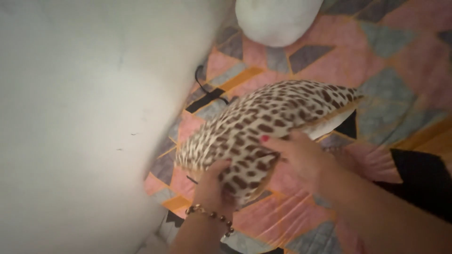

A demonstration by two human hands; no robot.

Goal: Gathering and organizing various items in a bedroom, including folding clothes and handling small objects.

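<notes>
A leopard-print pillow (263,120) with a white inner pillow showing at its right end lies tilted over a patterned bedspread (395,56). My left hand (213,181), with a beaded bracelet on the wrist, grips the pillow's near lower edge. My right hand (296,153), nails painted red, presses on the cover near its middle, fingers curled into the fabric.
A white wall (84,117) fills the left side. A white rounded cushion (275,19) sits at the top on the bedspread. A black cord (205,89) lies by the wall next to the pillow's far side.
</notes>
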